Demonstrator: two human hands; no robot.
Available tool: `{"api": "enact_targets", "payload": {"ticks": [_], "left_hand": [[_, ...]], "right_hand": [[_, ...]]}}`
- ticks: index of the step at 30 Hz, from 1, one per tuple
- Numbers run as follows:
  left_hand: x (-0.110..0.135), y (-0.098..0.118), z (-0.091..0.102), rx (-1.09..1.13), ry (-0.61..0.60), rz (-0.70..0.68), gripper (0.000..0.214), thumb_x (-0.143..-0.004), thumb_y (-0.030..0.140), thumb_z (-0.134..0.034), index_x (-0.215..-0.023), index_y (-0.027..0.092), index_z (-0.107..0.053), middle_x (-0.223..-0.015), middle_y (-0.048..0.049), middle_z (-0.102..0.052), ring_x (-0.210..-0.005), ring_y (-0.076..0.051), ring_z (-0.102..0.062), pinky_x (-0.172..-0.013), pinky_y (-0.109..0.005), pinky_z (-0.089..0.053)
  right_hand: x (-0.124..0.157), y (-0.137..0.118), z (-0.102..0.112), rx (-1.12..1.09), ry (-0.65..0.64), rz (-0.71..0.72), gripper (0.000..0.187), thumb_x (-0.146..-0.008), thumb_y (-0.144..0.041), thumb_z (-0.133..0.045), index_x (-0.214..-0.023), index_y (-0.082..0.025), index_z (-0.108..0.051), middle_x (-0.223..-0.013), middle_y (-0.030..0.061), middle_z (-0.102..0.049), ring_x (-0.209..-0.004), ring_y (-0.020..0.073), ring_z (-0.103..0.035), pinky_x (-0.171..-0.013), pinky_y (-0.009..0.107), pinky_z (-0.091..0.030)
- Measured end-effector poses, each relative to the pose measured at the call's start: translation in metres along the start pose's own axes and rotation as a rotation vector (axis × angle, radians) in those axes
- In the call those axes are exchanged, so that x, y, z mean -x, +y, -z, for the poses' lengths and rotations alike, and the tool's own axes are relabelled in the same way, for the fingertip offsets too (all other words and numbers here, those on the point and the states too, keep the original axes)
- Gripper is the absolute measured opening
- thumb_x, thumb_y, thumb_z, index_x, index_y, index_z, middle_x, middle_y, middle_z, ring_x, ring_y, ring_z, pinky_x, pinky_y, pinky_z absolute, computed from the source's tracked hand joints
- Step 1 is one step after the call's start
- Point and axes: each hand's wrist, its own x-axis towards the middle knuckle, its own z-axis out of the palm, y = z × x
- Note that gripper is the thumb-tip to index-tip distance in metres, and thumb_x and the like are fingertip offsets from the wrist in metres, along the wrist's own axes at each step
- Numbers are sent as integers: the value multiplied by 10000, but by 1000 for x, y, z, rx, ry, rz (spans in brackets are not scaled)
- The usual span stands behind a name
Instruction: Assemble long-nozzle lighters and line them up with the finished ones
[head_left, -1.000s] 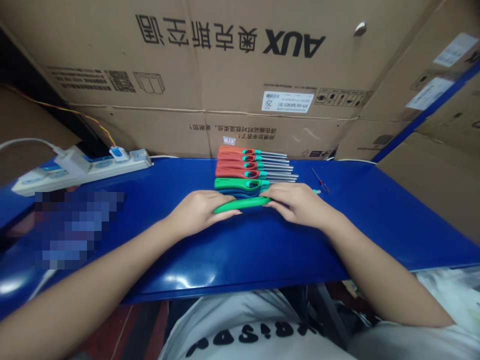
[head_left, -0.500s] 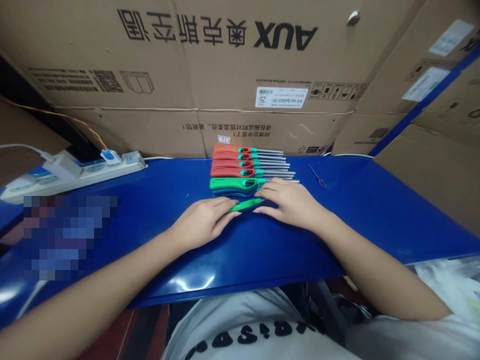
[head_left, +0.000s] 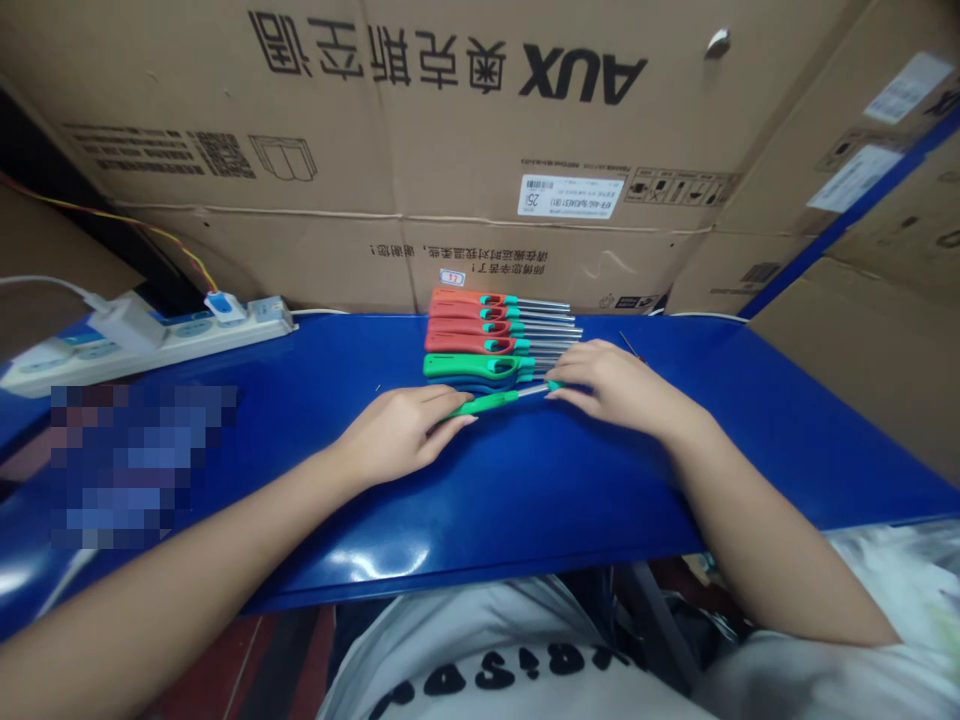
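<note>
My left hand (head_left: 405,425) is closed on the handle end of a green long-nosed lighter (head_left: 491,402), held level just in front of a stack of similar lighters. From its body a thin metal rod (head_left: 534,390) runs to the right. My right hand (head_left: 611,385) pinches a small teal collar (head_left: 555,384) on or near the rod's far end; its fingers cover part of it. Behind, the stacked lighters have orange, red, green (head_left: 469,366) and blue handles on the left and metal barrels pointing right.
A small screwdriver (head_left: 630,345) lies partly hidden behind my right hand. On the left, a white power strip (head_left: 187,335) carries plugs and cables. Large cardboard (head_left: 420,180) stands along the back of the blue table (head_left: 510,500). A pixelated patch covers the table's left side.
My right hand has moved right, away from my left, with the teal collar now visible in its fingers. The metal rod shows between the hands. My left hand has barely moved.
</note>
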Motion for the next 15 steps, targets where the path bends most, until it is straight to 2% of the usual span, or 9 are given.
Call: {"api": "enact_targets", "payload": {"ticks": [4, 7, 12, 15], "left_hand": [[1, 6, -4, 8, 8, -24, 325, -1054, 357, -487, -1174, 144, -701, -1076, -81, -783, -912, -221, -761, -787, -317, -614], [2, 8, -5, 26, -19, -27, 328, -1056, 352, -478, -1192, 150, -699, -1099, -81, -779, -938, -222, -759, -810, -328, -617], [1, 9, -5, 55, -44, -1, 332, -1052, 353, -482, -1203, 153, -699, -1107, -76, -776, -952, -230, -756, -819, -338, -613], [1, 10, -4, 100, -35, 14, 319, -1046, 347, -495, -1186, 156, -708, -1088, -75, -780, -946, -227, -752, -827, -333, -603]], "right_hand": [[-8, -19, -17, -17, 48, 122, 259, -1020, -322, -560, -1057, -153, -753, -956, 108, -742, -903, 239, -649, -824, 358, -463], [-11, -25, -27, -32, 59, 162, 292, -1035, -329, -527, -1057, -141, -749, -916, 110, -730, -867, 233, -641, -797, 348, -477], [-9, -21, -23, -128, 32, 131, 264, -1019, -345, -569, -1096, -161, -742, -971, 106, -748, -912, 227, -660, -837, 344, -493], [-8, -21, -18, -112, 4, 133, 257, -1025, -324, -552, -1053, -156, -745, -933, 101, -743, -873, 225, -649, -807, 345, -487]]}}
